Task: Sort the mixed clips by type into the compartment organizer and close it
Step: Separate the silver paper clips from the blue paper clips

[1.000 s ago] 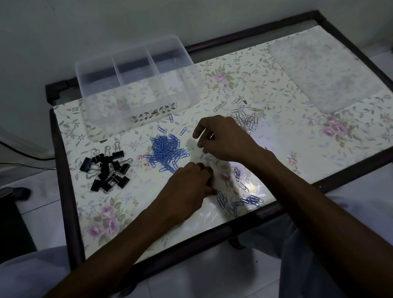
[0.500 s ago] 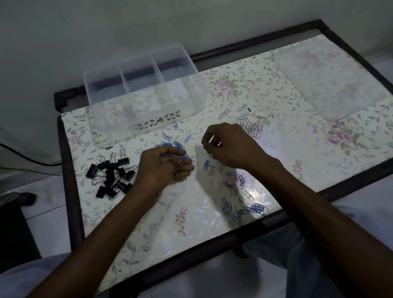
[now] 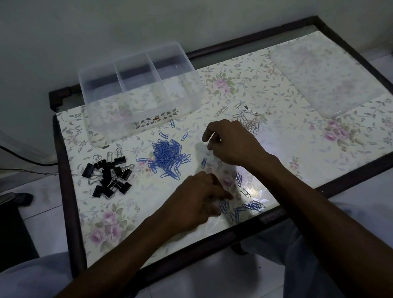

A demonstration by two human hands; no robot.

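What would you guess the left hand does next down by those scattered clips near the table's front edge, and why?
Probably it pinches one blue clip from the small mixed cluster and carries it to the blue pile. The left hand has its fingertips at that cluster, black binder clips and silver clips already lie in separate heaps, and the organizer looks empty.

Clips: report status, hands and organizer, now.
Left hand reaching at the mixed clips near the table's front edge; right hand pinching a silver clip. Organizer open, compartments empty. Lid off, far right. Nothing blocking.
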